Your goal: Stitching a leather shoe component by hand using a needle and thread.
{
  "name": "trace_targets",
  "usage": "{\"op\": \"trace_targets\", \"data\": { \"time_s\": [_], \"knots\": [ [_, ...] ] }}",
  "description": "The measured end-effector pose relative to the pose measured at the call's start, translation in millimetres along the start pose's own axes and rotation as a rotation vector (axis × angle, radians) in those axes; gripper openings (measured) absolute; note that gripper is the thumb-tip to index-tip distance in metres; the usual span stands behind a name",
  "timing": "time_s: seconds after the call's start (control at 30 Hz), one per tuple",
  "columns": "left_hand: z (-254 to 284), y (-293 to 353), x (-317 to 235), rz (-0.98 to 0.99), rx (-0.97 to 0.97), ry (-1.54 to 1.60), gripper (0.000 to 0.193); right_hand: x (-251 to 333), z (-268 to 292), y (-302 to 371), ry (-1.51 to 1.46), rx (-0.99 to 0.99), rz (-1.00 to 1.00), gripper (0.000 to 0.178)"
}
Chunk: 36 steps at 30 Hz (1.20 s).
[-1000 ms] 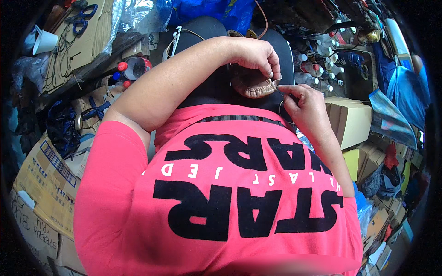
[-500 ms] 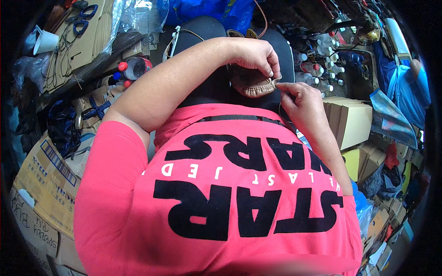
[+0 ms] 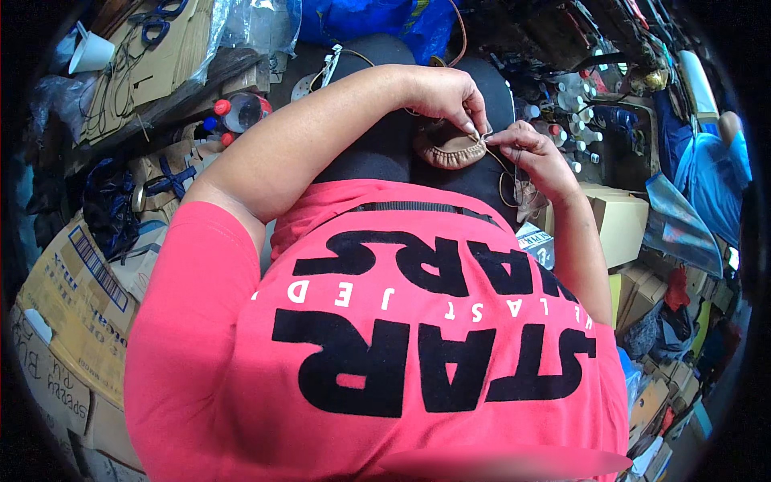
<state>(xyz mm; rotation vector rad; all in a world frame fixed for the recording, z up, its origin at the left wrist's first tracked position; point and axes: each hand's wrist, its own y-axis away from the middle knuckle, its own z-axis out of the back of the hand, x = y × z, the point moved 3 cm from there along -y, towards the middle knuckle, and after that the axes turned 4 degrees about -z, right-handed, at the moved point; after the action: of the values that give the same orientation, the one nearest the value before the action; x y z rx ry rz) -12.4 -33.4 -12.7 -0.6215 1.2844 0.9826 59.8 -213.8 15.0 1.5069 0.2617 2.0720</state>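
On my dark-clad lap (image 3: 369, 149) rests a tan leather shoe upper (image 3: 450, 156), moccasin-style, its rounded front edge gathered in small puckers. My left hand (image 3: 446, 95) reaches over it from the far side, closed, with thumb and fingers pinching the upper's edge at its right end. Close beside it my right hand (image 3: 534, 153) is closed in a pinch at the same spot, on what looks like a pale thread. A thin brown cord (image 3: 503, 191) hangs in a loop below the right hand. The back of the upper is hidden under my left hand.
Several plastic bottles (image 3: 580, 120) stand to the right, beside stacked cardboard boxes (image 3: 618, 225). More bottles (image 3: 243, 112) lie at the left, near flat cardboard (image 3: 173, 60) and a white cup (image 3: 92, 53). Blue plastic sheeting (image 3: 361, 20) is ahead; a printed carton (image 3: 72, 297) sits lower left.
My right hand has shifted slightly up and to the right, its fingers still at the upper's edge. The upper has moved a little right, and the cord loop below my right hand now shows.
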Motion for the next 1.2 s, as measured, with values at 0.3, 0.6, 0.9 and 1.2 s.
{"op": "trace_targets", "data": {
  "time_s": [0.3,0.6,0.9,1.2],
  "knots": [
    [4,2,-16,0.086,-0.141,-0.284,0.025,18,-15,3,0.002,-0.250,-0.010,0.015],
    [-10,66,-28,-0.178,-0.671,-0.479,0.030,18,-21,20,0.215,-0.267,0.091,0.020],
    [-46,73,-31,-0.079,-0.774,-0.853,0.007,12,-27,25,0.236,-0.283,0.094,0.027],
    [-37,63,-14,-0.186,-0.688,-0.555,0.016,-2,-7,11,0.157,-0.105,0.124,0.029]
  ]
}}
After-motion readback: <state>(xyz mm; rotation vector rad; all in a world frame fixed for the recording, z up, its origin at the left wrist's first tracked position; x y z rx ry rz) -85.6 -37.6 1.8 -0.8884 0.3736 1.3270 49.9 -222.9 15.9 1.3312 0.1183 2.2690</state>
